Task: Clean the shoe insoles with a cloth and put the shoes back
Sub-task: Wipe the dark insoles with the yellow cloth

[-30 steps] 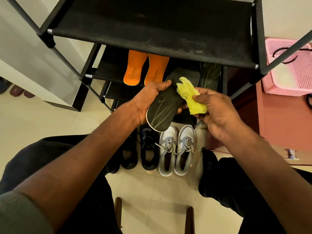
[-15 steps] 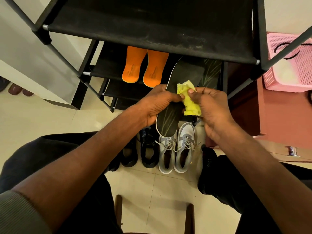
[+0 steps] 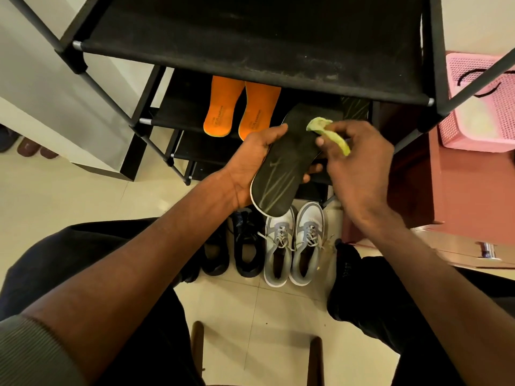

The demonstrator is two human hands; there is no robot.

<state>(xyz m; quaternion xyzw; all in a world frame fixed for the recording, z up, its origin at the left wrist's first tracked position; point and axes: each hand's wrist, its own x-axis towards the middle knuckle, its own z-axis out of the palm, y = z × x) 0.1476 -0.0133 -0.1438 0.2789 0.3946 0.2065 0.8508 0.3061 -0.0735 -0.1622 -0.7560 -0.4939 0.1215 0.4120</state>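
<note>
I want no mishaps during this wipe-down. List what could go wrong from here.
1. The left hand grips the black insole along one edge only, so firm rubbing could bend it or knock it loose.
2. The right hand merely pinches the yellow cloth; it might slip out onto the grey sneakers below.

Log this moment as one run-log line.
step: wiping insole | left hand: holds black insole | right hand: pinches yellow cloth on insole | grey shoes: on floor
</note>
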